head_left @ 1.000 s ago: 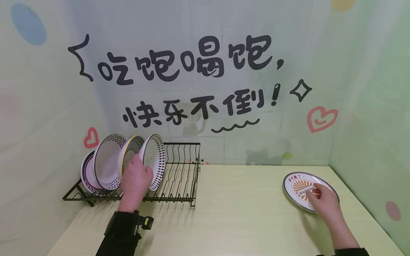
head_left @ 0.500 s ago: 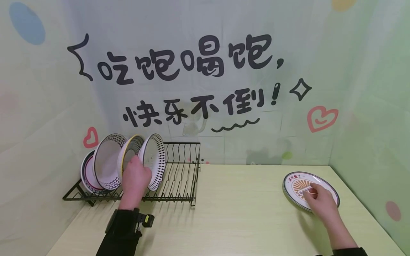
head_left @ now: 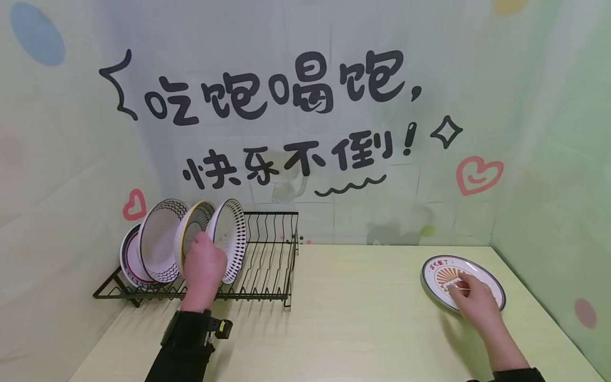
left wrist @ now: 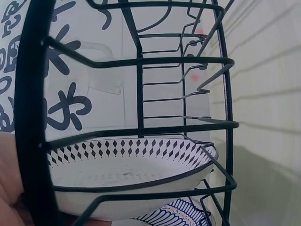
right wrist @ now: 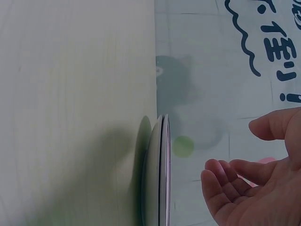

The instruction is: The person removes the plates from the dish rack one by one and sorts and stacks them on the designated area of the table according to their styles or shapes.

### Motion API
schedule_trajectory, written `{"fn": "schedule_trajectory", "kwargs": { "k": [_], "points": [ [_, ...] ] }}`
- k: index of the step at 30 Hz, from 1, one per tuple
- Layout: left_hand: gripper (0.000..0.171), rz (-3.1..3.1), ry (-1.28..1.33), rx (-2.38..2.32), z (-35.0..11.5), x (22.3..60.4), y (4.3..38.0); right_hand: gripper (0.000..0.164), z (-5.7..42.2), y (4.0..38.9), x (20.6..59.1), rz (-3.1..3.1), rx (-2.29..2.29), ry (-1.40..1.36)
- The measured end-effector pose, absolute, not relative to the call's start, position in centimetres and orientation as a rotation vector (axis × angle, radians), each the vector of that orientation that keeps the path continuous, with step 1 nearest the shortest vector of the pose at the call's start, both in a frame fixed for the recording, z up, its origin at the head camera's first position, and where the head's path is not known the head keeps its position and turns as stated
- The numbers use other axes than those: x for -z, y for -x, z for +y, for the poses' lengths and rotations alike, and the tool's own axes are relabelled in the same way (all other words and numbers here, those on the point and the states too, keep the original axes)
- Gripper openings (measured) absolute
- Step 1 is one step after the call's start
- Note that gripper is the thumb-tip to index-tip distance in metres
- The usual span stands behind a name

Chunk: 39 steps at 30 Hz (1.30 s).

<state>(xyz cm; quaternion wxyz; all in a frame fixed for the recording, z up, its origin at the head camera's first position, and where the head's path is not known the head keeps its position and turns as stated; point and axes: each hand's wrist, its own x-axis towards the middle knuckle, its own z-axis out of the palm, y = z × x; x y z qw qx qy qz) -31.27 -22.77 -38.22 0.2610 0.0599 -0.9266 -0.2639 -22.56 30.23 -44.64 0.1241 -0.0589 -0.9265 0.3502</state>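
Note:
My left hand (head_left: 205, 265) grips the near edge of a white bowl (head_left: 234, 244) with a black diamond pattern inside its rim. That bowl stands on edge in a black wire dish rack (head_left: 269, 265). In the left wrist view the bowl (left wrist: 127, 172) shows behind the rack wires, part of the hand at lower left. A yellow-rimmed bowl (head_left: 185, 233) leans just left of the hand. My right hand (head_left: 479, 305) hovers over stacked plates (head_left: 434, 273), holding nothing. Seen from the right wrist, its fingers (right wrist: 235, 181) are loosely bent, thumb apart, away from the plates' edges (right wrist: 160, 188).
Farther left in the rack stand another patterned bowl (head_left: 155, 246) and a dark-rimmed plate (head_left: 129, 257). The pale wooden table (head_left: 353, 318) runs between rack and plates. A printed cloth backdrop (head_left: 372, 212) closes off the back, with side walls left and right.
My right hand has shifted slightly left over the plates. My left hand stays at the bowl, almost still, and the dishes keep their places.

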Motion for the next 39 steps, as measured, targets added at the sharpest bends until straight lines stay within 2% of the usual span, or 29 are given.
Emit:
{"fn": "schedule_trajectory", "kwargs": {
  "k": [24, 39],
  "points": [
    [0.031, -2.459, -0.215, 0.650, -21.7, 37.3, 31.8, 0.048, 29.0, 24.1, 43.4, -2.655, -0.974, 0.040],
    [0.033, -2.462, -0.195, 0.596, -21.7, 37.0, 31.5, 0.049, 27.6, 23.2, 43.2, -2.616, -0.979, -0.048]
  ]
}}
